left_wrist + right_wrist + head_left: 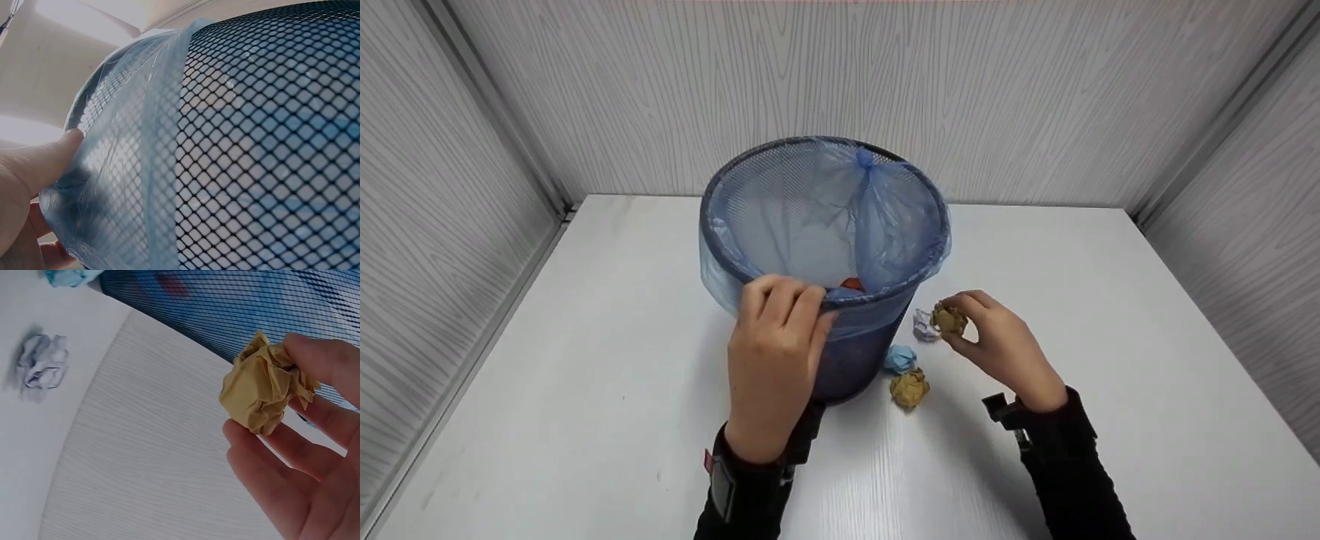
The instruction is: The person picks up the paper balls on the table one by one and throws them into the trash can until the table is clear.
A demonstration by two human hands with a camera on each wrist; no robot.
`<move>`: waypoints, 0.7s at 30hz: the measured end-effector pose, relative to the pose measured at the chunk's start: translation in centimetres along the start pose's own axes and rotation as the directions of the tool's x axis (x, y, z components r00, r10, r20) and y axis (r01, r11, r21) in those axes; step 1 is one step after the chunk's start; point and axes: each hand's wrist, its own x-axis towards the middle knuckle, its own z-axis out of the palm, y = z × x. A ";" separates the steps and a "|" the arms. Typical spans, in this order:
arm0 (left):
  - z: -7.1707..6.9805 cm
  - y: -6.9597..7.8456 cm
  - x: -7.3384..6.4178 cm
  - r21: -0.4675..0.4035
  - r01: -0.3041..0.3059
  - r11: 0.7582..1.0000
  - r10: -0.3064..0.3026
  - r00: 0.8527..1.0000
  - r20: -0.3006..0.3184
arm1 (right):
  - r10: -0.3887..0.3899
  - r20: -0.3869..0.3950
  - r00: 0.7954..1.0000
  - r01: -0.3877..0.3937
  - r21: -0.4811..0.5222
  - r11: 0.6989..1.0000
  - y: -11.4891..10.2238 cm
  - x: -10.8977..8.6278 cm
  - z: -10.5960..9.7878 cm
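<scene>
Pale panels with a wood-grain pattern [1035, 90] stand behind and to either side of the wastebasket, which sits on a white tabletop [585, 360]. The wastebasket [844, 371] itself is dark wire mesh with a round rim. A translucent blue bin liner [896, 232] lines it and folds down over the outside of the rim, bunched into a knot [865, 157] at the far right of the opening.

At the wastebasket's near rim, the left hand [772, 337] grips rim and liner together, fingers bent over the edge and thumb on the outer face. To the wastebasket's right, the right hand [1005, 349] pinches a tan paper ball [261, 388] between thumb and fingers — a crumpled wad with sharp folds and pointed corners, held above the tabletop.

A second tan paper ball [910, 388] lies near the wastebasket's base, on its right. A light-blue paper ball [900, 360] is tucked between that one and the base. A white paper ball [40, 365] rests on the wastebasket's right too, thin dark lines on it — ink or creases, I cannot tell. Inside the wastebasket, a small orange-red thing [852, 284] shows just past the near rim.
</scene>
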 end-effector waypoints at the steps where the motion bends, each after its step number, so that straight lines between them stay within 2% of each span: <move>1: 0.0 0.0 0.0 -0.001 0.001 1.000 -0.001 1.000 0.001 | -0.011 -0.038 0.999 0.011 0.010 1.000 -0.3 0.0 -0.4; 5: 0.0 0.0 0.0 -0.001 0.002 1.000 -0.002 1.000 0.005 | -0.053 -0.182 0.982 0.062 0.044 0.997 -1.2 0.0 -1.8; 8: 0.0 -0.1 0.0 0.000 0.003 1.000 -0.003 1.000 0.004 | -0.056 -0.283 0.957 0.083 0.085 0.993 -1.9 0.0 -2.6; 10: 0.0 -0.1 0.0 0.004 0.002 1.000 -0.002 1.000 0.005 | -0.041 -0.359 0.932 0.094 0.132 0.987 -2.5 0.1 -3.0; 13: 0.0 0.0 0.0 0.009 0.000 1.000 0.000 1.000 0.007 | -0.003 -0.482 0.876 0.119 0.210 0.970 -3.5 0.4 -3.4; 16: -0.1 0.0 0.0 0.008 0.001 1.000 -0.001 1.000 0.008 | 0.034 -0.600 0.799 0.175 0.287 0.942 -4.8 0.7 -3.5; 18: 0.0 0.1 -0.1 0.008 0.002 1.000 -0.003 1.000 0.008 | 0.054 -0.663 0.747 0.232 0.335 0.913 -5.8 1.0 -3.5; 21: 0.0 0.2 -0.1 0.008 0.003 1.000 -0.003 1.000 0.007 | 0.071 -0.731 0.678 0.344 0.402 0.848 -7.1 1.4 -3.1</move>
